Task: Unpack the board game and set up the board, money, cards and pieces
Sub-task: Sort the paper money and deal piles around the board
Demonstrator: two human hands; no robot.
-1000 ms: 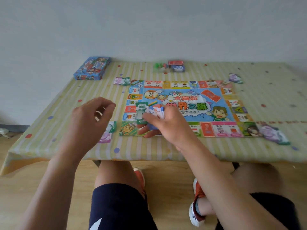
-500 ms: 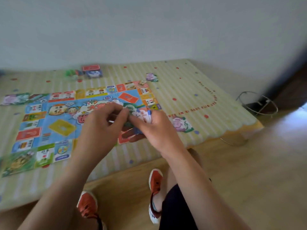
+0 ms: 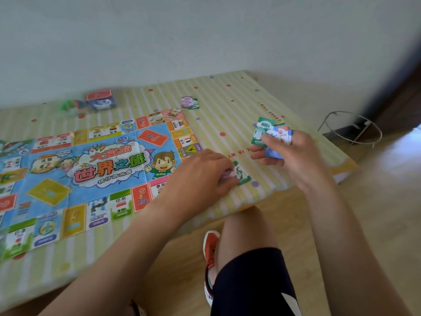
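Observation:
The paper game board lies unfolded on the striped table. My right hand grips a fanned stack of play money above the table's right end, a green 1000 note on top. My left hand is at the board's near right corner, its fingertips pinching a purple note on a small money pile on the cloth. Another small money pile sits beyond the board's far right corner. Two card decks and green pieces lie at the back.
The table's right edge and near corner are close to my right hand. A wire stand sits on the wooden floor by the wall at the right. My knees and a red shoe are below the table's edge.
Both hands were together over the board, working the money stack. Now they are apart: the left has gone down to the pile by the board's corner, the right has moved rightward with the stack.

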